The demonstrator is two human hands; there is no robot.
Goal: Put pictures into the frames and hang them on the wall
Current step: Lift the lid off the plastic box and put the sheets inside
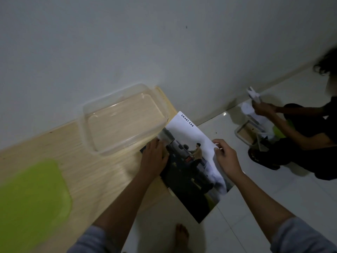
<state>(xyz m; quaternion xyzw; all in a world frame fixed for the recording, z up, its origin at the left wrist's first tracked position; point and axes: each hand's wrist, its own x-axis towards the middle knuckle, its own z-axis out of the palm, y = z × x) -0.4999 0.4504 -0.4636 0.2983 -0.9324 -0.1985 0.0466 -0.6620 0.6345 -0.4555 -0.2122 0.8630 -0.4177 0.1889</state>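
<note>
Pinching the picture (191,161) at 3 o'clock, the right hand (226,158) grasps its edge; the left hand (154,157), fingers straight, presses it at 9 o'clock against the table (102,178).

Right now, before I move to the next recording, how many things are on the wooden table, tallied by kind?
Clear plastic container: 1
Green lid: 1
Printed picture: 1, overhanging the table edge; left hand rests on it, right hand pinches its far edge
Total: 3

Left hand (155,158), right hand (227,158) on picture (189,136)
</note>
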